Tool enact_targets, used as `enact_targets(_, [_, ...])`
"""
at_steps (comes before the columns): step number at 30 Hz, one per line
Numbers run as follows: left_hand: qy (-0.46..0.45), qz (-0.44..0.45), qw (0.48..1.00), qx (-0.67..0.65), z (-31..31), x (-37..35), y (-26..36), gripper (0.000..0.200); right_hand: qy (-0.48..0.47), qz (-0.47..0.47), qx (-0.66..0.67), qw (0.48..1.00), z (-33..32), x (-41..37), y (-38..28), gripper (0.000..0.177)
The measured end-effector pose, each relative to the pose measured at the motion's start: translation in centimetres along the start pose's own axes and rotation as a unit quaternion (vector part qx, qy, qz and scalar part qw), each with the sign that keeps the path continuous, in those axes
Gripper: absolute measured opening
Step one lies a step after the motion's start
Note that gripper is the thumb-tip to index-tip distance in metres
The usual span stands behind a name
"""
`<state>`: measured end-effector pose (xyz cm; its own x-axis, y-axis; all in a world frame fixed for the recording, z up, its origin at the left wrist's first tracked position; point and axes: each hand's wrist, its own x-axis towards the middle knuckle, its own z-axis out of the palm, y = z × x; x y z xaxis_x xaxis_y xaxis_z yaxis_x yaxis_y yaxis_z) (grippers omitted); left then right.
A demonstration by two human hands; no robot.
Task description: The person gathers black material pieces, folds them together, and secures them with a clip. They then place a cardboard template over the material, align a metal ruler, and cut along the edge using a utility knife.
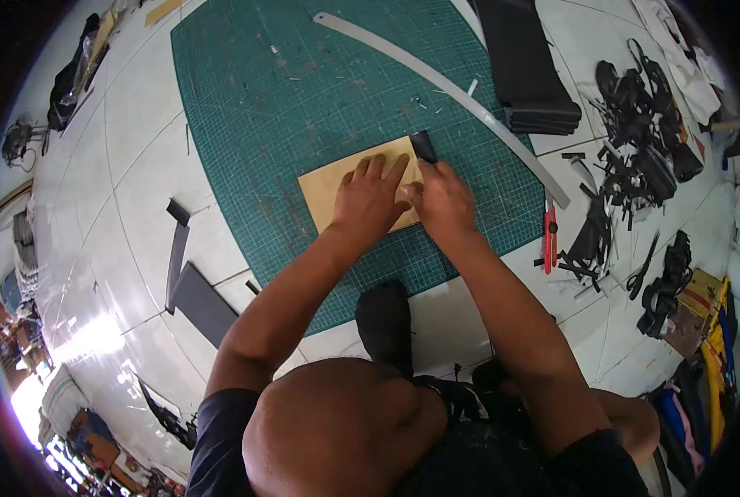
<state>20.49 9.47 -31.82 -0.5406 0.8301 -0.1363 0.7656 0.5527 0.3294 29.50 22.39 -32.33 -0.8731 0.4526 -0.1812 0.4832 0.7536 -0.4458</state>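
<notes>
A tan rectangular board (324, 186) lies slightly turned on the green cutting mat (245, 91). Black sheet material (422, 146) sticks out past its upper right corner, and a thin dark edge shows along its top side. My left hand (371, 195) rests flat on the board with its fingers spread. At the board's right end is my right hand (446, 199), fingers curled and thumb pointing toward the left hand. Its fingertips are close to the black material; what they hold, if anything, is hidden.
A long metal ruler (436, 79) crosses the mat's right side. A red cutter knife (549, 236) lies by the mat's right edge. Stacked black strips (527, 74) are at the upper right, black scraps (635, 161) farther right. A dark flat piece (204, 302) lies on the floor tiles at left.
</notes>
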Motion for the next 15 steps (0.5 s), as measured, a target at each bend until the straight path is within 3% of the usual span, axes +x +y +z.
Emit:
enact_targets(4, [-0.083, -0.028, 0.996, 0.016, -0.5, 1.3, 0.7, 0.072, -0.029, 0.013, -0.002, 0.999, -0.5, 0.2, 0.1, 0.049])
enact_targets(10, [-0.14, -0.022, 0.99, 0.019, -1.4, 2.0, 0.5, 0.077, 0.069, 0.061, 0.023, 0.996, -4.0, -2.2, 4.2, 0.036])
enact_targets(11, [-0.135, -0.025, 0.99, 0.016, -1.3, 1.9, 0.6, 0.078, -0.01, 0.084, 0.053, 0.995, -4.4, -2.7, 5.1, 0.033])
enact_targets(15, [-0.135, -0.012, 0.991, 0.014, -1.4, 2.0, 0.3, 0.082, -0.033, 0.025, 0.06, 0.997, -3.3, -3.8, 6.7, 0.033])
